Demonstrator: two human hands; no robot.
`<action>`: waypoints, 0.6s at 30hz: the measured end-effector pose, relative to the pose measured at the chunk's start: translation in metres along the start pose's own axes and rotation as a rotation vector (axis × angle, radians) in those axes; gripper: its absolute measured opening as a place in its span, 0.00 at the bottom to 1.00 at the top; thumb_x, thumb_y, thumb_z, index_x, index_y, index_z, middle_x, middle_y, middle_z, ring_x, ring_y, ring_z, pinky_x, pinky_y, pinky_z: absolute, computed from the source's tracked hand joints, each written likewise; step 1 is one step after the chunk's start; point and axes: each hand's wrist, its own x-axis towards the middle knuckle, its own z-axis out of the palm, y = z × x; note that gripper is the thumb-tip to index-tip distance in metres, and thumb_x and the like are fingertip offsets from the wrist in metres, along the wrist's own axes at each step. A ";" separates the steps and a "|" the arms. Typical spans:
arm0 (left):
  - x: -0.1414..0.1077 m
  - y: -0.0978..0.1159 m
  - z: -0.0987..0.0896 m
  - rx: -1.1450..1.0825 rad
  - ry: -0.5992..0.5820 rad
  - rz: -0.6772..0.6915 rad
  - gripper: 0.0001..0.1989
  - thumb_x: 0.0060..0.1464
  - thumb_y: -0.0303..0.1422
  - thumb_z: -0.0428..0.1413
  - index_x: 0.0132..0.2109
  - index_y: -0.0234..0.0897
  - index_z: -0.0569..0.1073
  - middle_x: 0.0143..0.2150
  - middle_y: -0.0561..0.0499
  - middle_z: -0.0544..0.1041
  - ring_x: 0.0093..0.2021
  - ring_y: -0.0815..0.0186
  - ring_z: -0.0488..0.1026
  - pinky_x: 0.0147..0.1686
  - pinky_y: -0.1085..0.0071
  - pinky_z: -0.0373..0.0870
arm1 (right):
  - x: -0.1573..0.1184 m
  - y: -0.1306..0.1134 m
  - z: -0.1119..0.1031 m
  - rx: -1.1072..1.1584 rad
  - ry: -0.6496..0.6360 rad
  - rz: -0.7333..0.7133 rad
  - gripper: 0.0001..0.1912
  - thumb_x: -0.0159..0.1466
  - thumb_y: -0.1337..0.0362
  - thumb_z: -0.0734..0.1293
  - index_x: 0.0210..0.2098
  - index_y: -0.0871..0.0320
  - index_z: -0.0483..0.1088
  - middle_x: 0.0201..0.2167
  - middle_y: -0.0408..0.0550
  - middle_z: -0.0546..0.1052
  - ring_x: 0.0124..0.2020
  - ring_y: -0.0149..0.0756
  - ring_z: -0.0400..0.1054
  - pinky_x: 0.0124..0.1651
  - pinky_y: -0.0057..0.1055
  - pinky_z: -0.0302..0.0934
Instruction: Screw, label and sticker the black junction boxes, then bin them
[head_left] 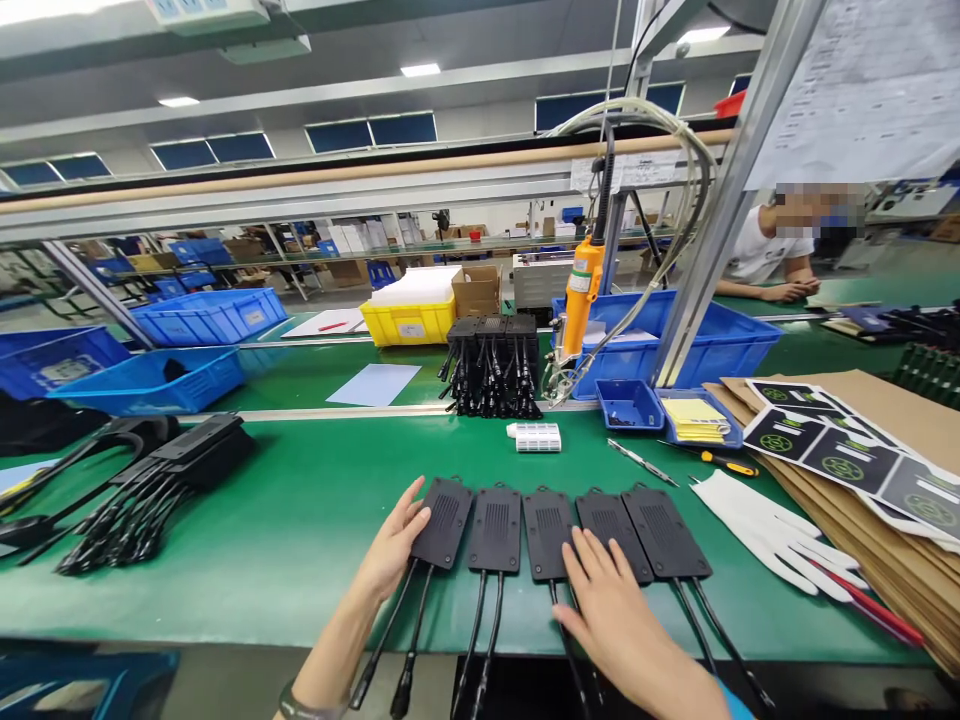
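Several flat black boxes with paired black cables lie in a row on the green table (pixel 300 520), their cables hanging over the front edge. My left hand (pixel 394 545) is at the left side of the leftmost box (pixel 444 525), thumb on its edge and fingers apart. Spread over the lower parts of the middle box (pixel 549 530) and the box to its right (pixel 611 525) are the fingers of my right hand (pixel 604 590), palm down. Another box (pixel 495 530) and the rightmost box (pixel 666 530) lie untouched.
Stacked black boxes with cables stand at the left (pixel 199 450) and back centre (pixel 491 365). An orange tool (pixel 581 295) hangs above. White gloves (pixel 772 530), a red-handled tool (pixel 877 605) and cardboard (pixel 885 420) lie right. A person (pixel 772 250) sits beyond.
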 end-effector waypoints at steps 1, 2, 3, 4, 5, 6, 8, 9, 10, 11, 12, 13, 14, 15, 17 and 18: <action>0.001 -0.003 -0.008 0.189 -0.013 0.106 0.47 0.45 0.50 0.66 0.67 0.39 0.58 0.65 0.37 0.63 0.63 0.45 0.62 0.59 0.54 0.62 | -0.003 0.011 -0.007 0.013 -0.024 0.029 0.34 0.68 0.47 0.56 0.65 0.62 0.60 0.67 0.63 0.56 0.67 0.59 0.51 0.64 0.60 0.50; 0.002 -0.005 -0.014 0.399 -0.050 0.222 0.49 0.44 0.54 0.65 0.68 0.40 0.58 0.69 0.37 0.56 0.67 0.43 0.53 0.63 0.51 0.55 | -0.006 0.025 -0.012 0.014 -0.036 0.080 0.34 0.68 0.46 0.55 0.66 0.60 0.59 0.67 0.61 0.56 0.67 0.57 0.51 0.64 0.59 0.50; 0.003 -0.008 -0.018 0.599 -0.108 0.327 0.50 0.42 0.57 0.64 0.68 0.41 0.58 0.72 0.39 0.49 0.70 0.41 0.45 0.65 0.49 0.48 | -0.010 0.041 -0.016 0.003 -0.038 0.147 0.35 0.67 0.45 0.55 0.66 0.58 0.58 0.67 0.60 0.57 0.67 0.57 0.51 0.64 0.58 0.51; 0.004 -0.010 -0.021 0.758 -0.176 0.403 0.52 0.40 0.59 0.63 0.68 0.42 0.58 0.73 0.40 0.44 0.71 0.41 0.39 0.66 0.49 0.43 | -0.012 0.058 -0.019 -0.017 -0.026 0.220 0.37 0.66 0.43 0.56 0.66 0.58 0.58 0.67 0.62 0.57 0.67 0.59 0.50 0.64 0.58 0.51; 0.003 -0.011 -0.021 0.868 -0.246 0.446 0.53 0.39 0.61 0.63 0.68 0.43 0.57 0.73 0.41 0.41 0.71 0.41 0.36 0.66 0.48 0.41 | -0.014 0.074 -0.019 -0.037 -0.006 0.279 0.40 0.63 0.41 0.59 0.66 0.59 0.58 0.67 0.63 0.58 0.67 0.62 0.49 0.63 0.59 0.52; 0.003 -0.013 -0.019 0.929 -0.308 0.461 0.54 0.40 0.62 0.62 0.69 0.44 0.55 0.73 0.41 0.40 0.71 0.41 0.35 0.66 0.48 0.41 | -0.016 0.089 -0.017 -0.047 0.018 0.319 0.43 0.60 0.39 0.61 0.67 0.59 0.57 0.67 0.65 0.57 0.67 0.64 0.48 0.63 0.60 0.52; -0.002 -0.018 -0.008 0.959 -0.360 0.447 0.55 0.41 0.62 0.61 0.70 0.45 0.50 0.73 0.40 0.38 0.71 0.41 0.35 0.66 0.48 0.44 | -0.019 0.110 -0.010 -0.033 0.063 0.340 0.47 0.57 0.38 0.64 0.67 0.59 0.56 0.68 0.67 0.53 0.68 0.66 0.46 0.62 0.59 0.53; -0.006 -0.020 0.000 0.953 -0.354 0.430 0.56 0.41 0.61 0.62 0.71 0.45 0.48 0.73 0.40 0.36 0.71 0.41 0.35 0.66 0.48 0.44 | -0.021 0.116 -0.007 -0.015 0.078 0.333 0.47 0.57 0.38 0.64 0.68 0.58 0.55 0.69 0.66 0.51 0.68 0.66 0.45 0.62 0.58 0.54; -0.011 -0.023 0.008 0.943 -0.340 0.411 0.57 0.41 0.59 0.63 0.71 0.44 0.47 0.73 0.39 0.34 0.71 0.41 0.34 0.65 0.47 0.45 | -0.022 0.120 -0.004 0.002 0.087 0.324 0.47 0.57 0.38 0.64 0.68 0.56 0.55 0.70 0.64 0.48 0.68 0.65 0.43 0.62 0.57 0.55; -0.016 -0.026 0.017 0.935 -0.326 0.392 0.58 0.41 0.58 0.64 0.71 0.45 0.45 0.73 0.39 0.33 0.71 0.41 0.32 0.65 0.45 0.45 | -0.023 0.122 -0.003 0.013 0.092 0.315 0.45 0.58 0.38 0.64 0.68 0.54 0.55 0.71 0.62 0.47 0.69 0.65 0.42 0.62 0.57 0.55; -0.021 -0.029 0.025 0.934 -0.309 0.374 0.58 0.41 0.56 0.65 0.71 0.45 0.44 0.73 0.39 0.32 0.71 0.41 0.31 0.64 0.44 0.46 | -0.024 0.124 -0.003 0.015 0.091 0.308 0.44 0.58 0.39 0.63 0.68 0.52 0.55 0.71 0.59 0.47 0.69 0.64 0.40 0.61 0.57 0.56; -0.025 -0.031 0.032 0.939 -0.296 0.360 0.58 0.42 0.55 0.65 0.71 0.46 0.43 0.73 0.39 0.31 0.71 0.40 0.29 0.64 0.42 0.46 | -0.025 0.126 -0.004 0.008 0.086 0.296 0.43 0.58 0.38 0.64 0.67 0.50 0.55 0.71 0.58 0.47 0.70 0.64 0.38 0.61 0.58 0.55; -0.027 -0.032 0.038 0.954 -0.288 0.353 0.58 0.42 0.55 0.65 0.71 0.46 0.42 0.73 0.38 0.31 0.70 0.40 0.29 0.63 0.41 0.47 | -0.025 0.128 -0.007 -0.002 0.078 0.274 0.44 0.57 0.38 0.64 0.67 0.50 0.56 0.71 0.57 0.47 0.70 0.64 0.36 0.62 0.59 0.55; -0.028 -0.031 0.044 0.983 -0.285 0.362 0.58 0.42 0.56 0.65 0.71 0.46 0.43 0.73 0.38 0.31 0.70 0.39 0.29 0.63 0.40 0.45 | -0.025 0.131 -0.010 -0.011 0.066 0.239 0.45 0.56 0.37 0.65 0.67 0.50 0.56 0.71 0.57 0.46 0.70 0.64 0.36 0.62 0.59 0.53; -0.024 -0.025 0.052 1.082 -0.304 0.427 0.60 0.38 0.59 0.65 0.71 0.44 0.45 0.73 0.37 0.32 0.70 0.35 0.29 0.63 0.36 0.37 | -0.023 0.138 -0.016 -0.027 0.040 0.153 0.48 0.54 0.36 0.66 0.67 0.50 0.55 0.71 0.57 0.45 0.70 0.64 0.36 0.64 0.59 0.51; -0.020 -0.020 0.056 1.135 -0.329 0.473 0.61 0.36 0.61 0.64 0.71 0.44 0.47 0.73 0.37 0.33 0.70 0.34 0.30 0.63 0.36 0.31 | -0.022 0.140 -0.018 -0.036 0.030 0.113 0.49 0.53 0.35 0.66 0.68 0.50 0.55 0.71 0.57 0.44 0.70 0.64 0.35 0.64 0.59 0.50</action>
